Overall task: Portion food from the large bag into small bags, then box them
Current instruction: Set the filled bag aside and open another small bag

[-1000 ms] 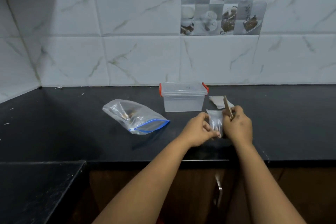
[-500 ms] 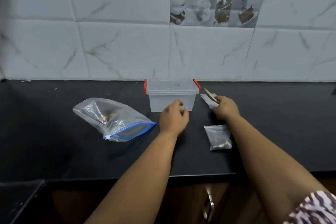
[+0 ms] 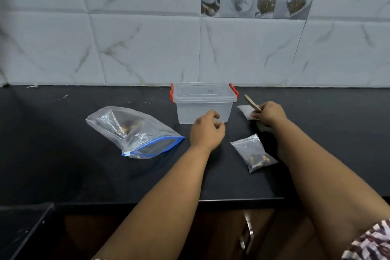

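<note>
Right hand: pinches a flat wooden stick over empty small bags, right of the lidded clear box; left hand loosely curled, holding nothing. Filled small bag, near right on the black counter: thin slick film, light, limp; likely best pinched at its top edge. Large bag, blue zip, left: crinkly, soft.

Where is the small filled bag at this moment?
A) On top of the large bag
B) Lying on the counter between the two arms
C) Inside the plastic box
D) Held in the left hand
B: the small filled bag lies flat on the black counter, untouched, in front of the lidded plastic box.
</note>
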